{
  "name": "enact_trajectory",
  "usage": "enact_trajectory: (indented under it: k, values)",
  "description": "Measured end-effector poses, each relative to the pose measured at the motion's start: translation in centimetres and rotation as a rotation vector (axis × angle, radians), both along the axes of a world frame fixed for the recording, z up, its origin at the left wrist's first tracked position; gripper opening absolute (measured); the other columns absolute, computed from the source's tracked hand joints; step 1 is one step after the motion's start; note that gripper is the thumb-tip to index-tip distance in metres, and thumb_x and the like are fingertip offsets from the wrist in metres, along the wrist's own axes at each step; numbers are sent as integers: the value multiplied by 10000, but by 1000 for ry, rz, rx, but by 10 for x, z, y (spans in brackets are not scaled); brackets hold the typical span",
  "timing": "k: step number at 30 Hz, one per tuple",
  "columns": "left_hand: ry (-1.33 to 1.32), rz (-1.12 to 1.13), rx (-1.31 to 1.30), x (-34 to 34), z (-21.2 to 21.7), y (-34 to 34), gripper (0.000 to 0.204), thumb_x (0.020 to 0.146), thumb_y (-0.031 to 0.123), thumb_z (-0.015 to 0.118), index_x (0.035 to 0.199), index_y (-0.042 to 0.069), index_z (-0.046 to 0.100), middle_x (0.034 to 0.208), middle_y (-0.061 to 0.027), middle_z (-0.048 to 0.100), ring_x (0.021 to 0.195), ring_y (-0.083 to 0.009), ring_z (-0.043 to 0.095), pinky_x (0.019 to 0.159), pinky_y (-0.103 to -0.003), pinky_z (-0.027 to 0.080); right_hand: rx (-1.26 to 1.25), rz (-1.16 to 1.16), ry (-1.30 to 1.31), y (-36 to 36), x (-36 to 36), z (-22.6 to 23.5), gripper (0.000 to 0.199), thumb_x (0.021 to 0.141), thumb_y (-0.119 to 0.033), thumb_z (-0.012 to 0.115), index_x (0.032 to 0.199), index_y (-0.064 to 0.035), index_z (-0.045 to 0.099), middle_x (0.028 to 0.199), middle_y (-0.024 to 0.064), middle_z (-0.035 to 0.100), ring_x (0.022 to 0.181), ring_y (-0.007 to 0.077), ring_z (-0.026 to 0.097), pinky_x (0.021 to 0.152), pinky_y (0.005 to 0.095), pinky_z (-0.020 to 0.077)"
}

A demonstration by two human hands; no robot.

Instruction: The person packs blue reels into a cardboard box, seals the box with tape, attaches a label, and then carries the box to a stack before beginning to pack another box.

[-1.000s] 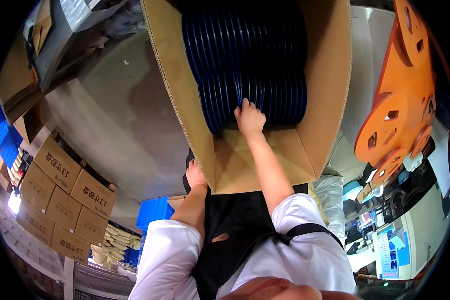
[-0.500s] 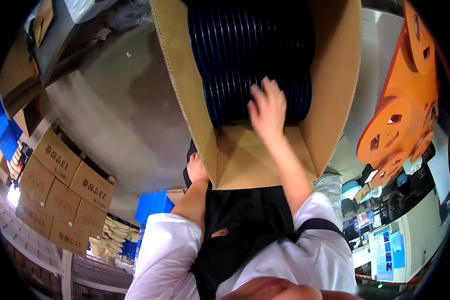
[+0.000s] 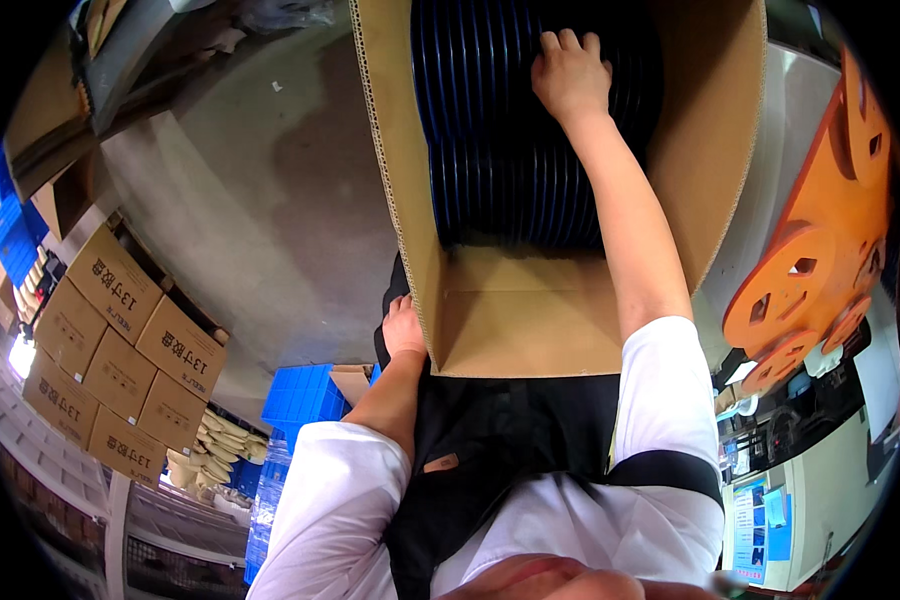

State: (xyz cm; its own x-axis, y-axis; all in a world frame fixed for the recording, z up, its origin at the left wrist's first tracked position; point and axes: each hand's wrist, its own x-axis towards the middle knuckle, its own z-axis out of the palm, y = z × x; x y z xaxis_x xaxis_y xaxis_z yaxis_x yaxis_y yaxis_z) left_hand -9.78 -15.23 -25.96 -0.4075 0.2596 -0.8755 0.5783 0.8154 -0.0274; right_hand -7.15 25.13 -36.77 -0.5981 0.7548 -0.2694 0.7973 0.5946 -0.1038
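A tall cardboard box (image 3: 530, 325) stands open in front of me, its near end against my dark apron (image 3: 510, 420). Inside, thin black discs with a bluish sheen, like plastic reels (image 3: 470, 85), stand on edge in two rows, one behind the other. My right hand (image 3: 573, 78) reaches over the nearer row, its fingers curled over the rims in the farther row. What its fingertips grip is partly hidden. Against the outside of the box's left wall lies my left hand (image 3: 403, 328), fingers extended and holding nothing.
Stacked closed cartons (image 3: 120, 370) stand at the left, near a blue crate (image 3: 305, 395). An orange panel with round cut-out plates (image 3: 780, 290) rises on the right. Grey floor (image 3: 260, 220) lies left of the box.
My right hand has moved farther into the box, from the nearer row to the farther one, and its fingers have curled. The box sits farther right in view; my left hand stays at its side.
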Motion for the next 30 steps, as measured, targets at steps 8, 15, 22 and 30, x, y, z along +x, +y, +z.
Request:
enact_trajectory:
  k: [8,15,22,30]
  values:
    - [0,-77,-6,0,0,2,321,857,289,466,1074,97,605,1152,-39,594,1144,-265,499,860,-394,466,-72,-202,-3,-6,13,-27,337,883,-343,540,1133,-117,553,1113,62,597,1112,272,517,745,528,497]
    - [-4,-31,1,-4,6,5,313,841,298,496,1047,100,624,1104,-50,604,1113,-261,512,831,-390,478,-94,-443,181,-29,7,19,226,898,-324,510,914,-107,574,885,91,635,859,303,607,658,474,518]
    - [11,48,80,2,-5,-10,309,833,284,511,1050,96,626,1095,-88,597,1097,-282,517,827,-401,482,-184,-427,78,-76,13,0,473,922,-325,489,1361,-166,412,1302,128,473,1259,348,374,969,681,286]
    - [-9,30,97,2,4,-1,294,828,273,507,1021,95,639,1072,-78,599,1103,-301,502,822,-407,477,164,-312,381,-45,65,6,584,822,-213,649,1362,-211,430,1479,112,285,1377,334,233,1063,625,180]
